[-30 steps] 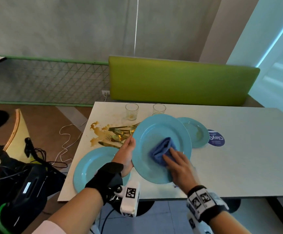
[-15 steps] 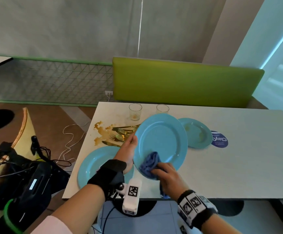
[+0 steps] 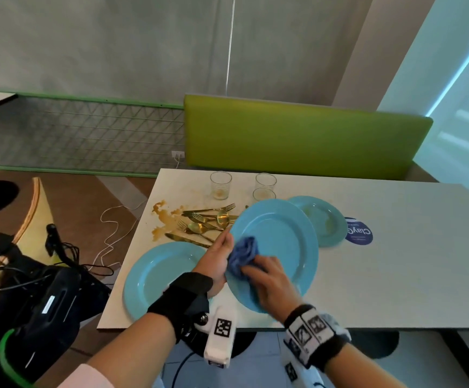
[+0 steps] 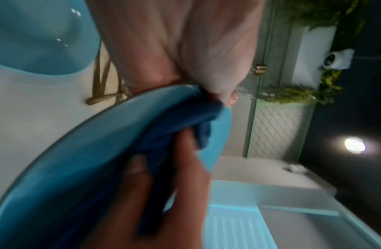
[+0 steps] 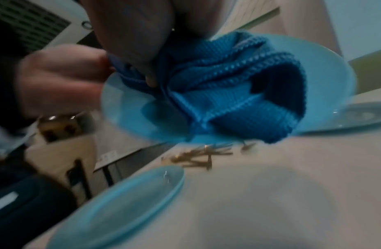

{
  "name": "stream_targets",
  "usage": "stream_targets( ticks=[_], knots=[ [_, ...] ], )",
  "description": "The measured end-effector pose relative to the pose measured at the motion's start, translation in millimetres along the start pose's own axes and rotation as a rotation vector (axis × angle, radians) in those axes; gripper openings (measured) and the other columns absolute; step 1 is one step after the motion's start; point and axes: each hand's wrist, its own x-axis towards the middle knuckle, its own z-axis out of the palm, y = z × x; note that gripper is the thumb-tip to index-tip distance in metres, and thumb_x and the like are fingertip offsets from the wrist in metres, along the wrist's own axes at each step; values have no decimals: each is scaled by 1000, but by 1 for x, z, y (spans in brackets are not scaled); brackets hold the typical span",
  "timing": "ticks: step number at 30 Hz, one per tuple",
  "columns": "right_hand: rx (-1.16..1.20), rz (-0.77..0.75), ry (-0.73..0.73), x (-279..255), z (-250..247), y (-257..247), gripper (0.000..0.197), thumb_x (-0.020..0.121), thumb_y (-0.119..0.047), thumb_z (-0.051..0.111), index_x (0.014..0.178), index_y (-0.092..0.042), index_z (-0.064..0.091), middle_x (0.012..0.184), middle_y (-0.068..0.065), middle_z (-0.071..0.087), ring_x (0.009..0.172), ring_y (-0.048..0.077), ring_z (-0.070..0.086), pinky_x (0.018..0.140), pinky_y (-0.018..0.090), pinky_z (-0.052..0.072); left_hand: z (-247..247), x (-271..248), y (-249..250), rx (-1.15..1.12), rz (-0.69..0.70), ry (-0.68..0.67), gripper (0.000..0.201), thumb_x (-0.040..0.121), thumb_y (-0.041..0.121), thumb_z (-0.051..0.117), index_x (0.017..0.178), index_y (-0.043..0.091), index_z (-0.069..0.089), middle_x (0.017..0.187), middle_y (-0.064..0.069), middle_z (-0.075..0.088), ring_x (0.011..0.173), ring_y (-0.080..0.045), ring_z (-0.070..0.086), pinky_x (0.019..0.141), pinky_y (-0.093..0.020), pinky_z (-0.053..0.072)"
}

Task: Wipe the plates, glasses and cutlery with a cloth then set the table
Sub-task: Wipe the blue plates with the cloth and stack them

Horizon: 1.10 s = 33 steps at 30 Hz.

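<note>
The held plate (image 3: pixel 286 242) is a glossy light-blue round with a broad rim and a shallow well, tilted up off the bench (image 3: pixel 395 261) so its face looks toward the person. The left hand (image 3: pixel 216 259) grips its left edge, thumb over the rim as the left wrist view shows. The right hand (image 3: pixel 269 281) clutches a bunched blue cloth (image 3: pixel 243 252), a ribbed weave with paler edging, and presses it against the plate's lower left face, just beside the left thumb.

A second light-blue plate (image 3: pixel 154 275) lies flat at the bench's near left corner, partly under the left wrist. A third plate (image 3: pixel 325 219), smudged in its well, lies behind the held one and is partly covered by it. Gold cutlery (image 3: pixel 205 222), forks, spoons and a knife, lies in a loose heap left of the held plate, next to a brown spill (image 3: pixel 163 217) on the bench top. Two glasses (image 3: pixel 220 184) with residue in their bottoms stand at the far edge; a third glass rim shows just below the right one, mostly behind the plate. A round blue sticker (image 3: pixel 359 232) sits right of the third plate. A green bench seat back (image 3: pixel 306 135) rises beyond.

Both wrist views are blurred; the right fingers under the cloth are hidden.
</note>
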Motion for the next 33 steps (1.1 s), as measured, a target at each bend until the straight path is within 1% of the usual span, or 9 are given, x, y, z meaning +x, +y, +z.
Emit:
stream_targets(
  ticks=[5, 8, 11, 15, 19, 23, 29, 31, 33],
  knots=[
    [-73, -9, -189, -52, -10, 34, 45, 60, 1, 54, 94, -29, 55, 98, -5, 49, 80, 15, 40, 73, 22, 40, -25, -2, 0, -13, -24, 93, 30, 102, 25, 25, 128, 31, 39, 140, -1, 46, 105, -17, 54, 92, -35, 43],
    [-179, 163, -64, -34, -31, 61, 36, 63, -8, 51, 93, -27, 57, 84, 5, 62, 74, 22, 46, 70, 17, 37, -33, -2, -8, -12, -70, 91, 36, 102, 28, 26, 136, 29, 36, 121, 2, 58, 100, -16, 59, 83, -32, 52],
    [-190, 347, 75, 5, -38, 68, 40, 60, 6, 49, 92, -5, 71, 80, 21, 63, 63, 40, 56, 68, 35, 50, -31, -4, -13, 22, -96, 48, 36, 101, 31, 28, 136, 28, 37, 120, 2, 59, 98, -12, 60, 78, -30, 53],
    [-131, 151, 45, 38, -16, 30, 35, 69, 3, 50, 97, -14, 63, 87, 15, 60, 63, 34, 55, 69, 29, 42, -25, -3, -15, 32, -106, 63, 25, 101, 28, 29, 115, 31, 49, 106, 6, 64, 93, -11, 63, 78, -29, 53],
    [8, -54, -168, 5, 15, -3, 47, 62, 3, 55, 99, -25, 55, 96, 6, 57, 77, 19, 40, 73, 24, 36, -37, -4, -10, 26, -117, 150, 42, 101, 31, 29, 141, 22, 34, 140, -10, 49, 127, -29, 49, 107, -43, 38],
    [-75, -147, -423, -26, 13, 14, 45, 58, -6, 56, 94, -32, 52, 101, -7, 43, 77, 14, 34, 73, 20, 36, -63, 1, -9, 40, -125, 209, 44, 100, 34, 28, 142, 21, 34, 143, -8, 46, 129, -29, 47, 111, -52, 33],
    [-179, 180, -350, 13, 15, 35, 32, 65, -19, 45, 91, -33, 57, 75, -1, 65, 64, 21, 50, 53, 21, 51, -105, 8, -5, -6, -170, 355, 50, 99, 38, 31, 147, 29, 22, 152, 3, 31, 139, -24, 34, 114, -45, 29],
    [-100, 379, -273, 37, 18, 27, 38, 62, -2, 52, 92, -16, 71, 77, 12, 67, 60, 36, 57, 59, 34, 55, -116, 5, -3, -11, -177, 432, 46, 101, 37, 30, 146, 28, 27, 144, 1, 41, 134, -25, 41, 107, -43, 35],
    [-39, 554, -172, 55, 21, 20, 45, 70, 13, 53, 107, -6, 69, 96, 23, 66, 83, 45, 57, 78, 43, 48, -132, 2, -3, -14, -200, 531, 45, 102, 36, 29, 145, 27, 28, 140, -3, 45, 126, -27, 48, 100, -41, 39]
  ],
)
